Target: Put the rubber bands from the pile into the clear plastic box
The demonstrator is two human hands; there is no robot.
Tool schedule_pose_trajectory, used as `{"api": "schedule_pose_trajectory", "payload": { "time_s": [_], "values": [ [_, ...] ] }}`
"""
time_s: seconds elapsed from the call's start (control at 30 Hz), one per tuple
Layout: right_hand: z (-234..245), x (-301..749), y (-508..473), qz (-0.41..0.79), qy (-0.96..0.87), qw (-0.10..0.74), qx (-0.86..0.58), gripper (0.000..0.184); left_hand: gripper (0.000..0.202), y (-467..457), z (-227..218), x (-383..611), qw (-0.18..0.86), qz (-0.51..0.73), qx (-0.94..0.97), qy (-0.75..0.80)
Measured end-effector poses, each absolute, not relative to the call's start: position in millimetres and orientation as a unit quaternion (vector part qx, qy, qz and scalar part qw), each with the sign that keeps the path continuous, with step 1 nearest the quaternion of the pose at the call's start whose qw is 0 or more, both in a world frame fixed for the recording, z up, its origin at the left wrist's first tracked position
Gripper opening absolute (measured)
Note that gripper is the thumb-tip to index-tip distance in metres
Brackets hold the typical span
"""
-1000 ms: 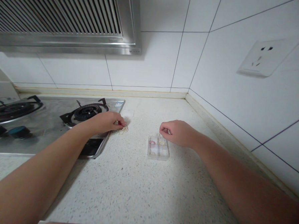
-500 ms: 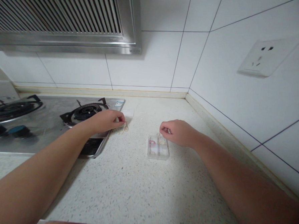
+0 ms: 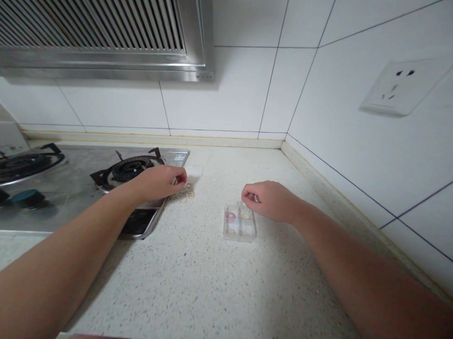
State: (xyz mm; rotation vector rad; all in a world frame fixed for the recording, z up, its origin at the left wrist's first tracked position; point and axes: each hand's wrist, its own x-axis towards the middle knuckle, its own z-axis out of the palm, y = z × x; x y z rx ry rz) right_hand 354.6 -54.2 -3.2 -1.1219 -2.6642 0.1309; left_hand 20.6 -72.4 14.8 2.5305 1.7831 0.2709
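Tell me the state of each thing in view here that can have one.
Left hand: fingers curled over loose rings; grip unclear.
Right hand: fingers curled at the clear box's far edge.
Loose rings: scattered beside the cooktop.
Clear box: flat on the counter, rings inside; lid unclear.
Burners: no flame visible.
Knobs: setting unreadable.
Wall socket: nothing plugged in.

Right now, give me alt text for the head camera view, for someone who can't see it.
A person's left hand is at a pile of thin yellowish loops on a speckled countertop, while the right hand is at the far edge of a clear divided box containing a pink loop. A gas cooktop sits to the left, beneath a steel range hood.
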Motion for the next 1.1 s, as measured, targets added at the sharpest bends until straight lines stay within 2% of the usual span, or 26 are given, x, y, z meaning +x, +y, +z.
{"api": "schedule_pose_trajectory", "payload": {
  "time_s": [0.4,0.6,1.1],
  "values": [
    [-1.6,355.2,-54.4,0.039,-0.914,0.126,-0.383,0.017,0.023,-72.2,15.0,20.8,-0.008,0.096,0.794,0.6],
    [-2.9,355.3,-54.0,0.043,-0.914,0.126,-0.384,0.017,0.017,-72.3,13.6,20.0,0.035,0.127,0.8,0.585],
    [-3.1,355.3,-53.5,0.04,-0.915,0.122,-0.381,0.017,0.028,-68.3,6.0,17.8,0.102,0.163,0.796,0.573]
  ]
}}
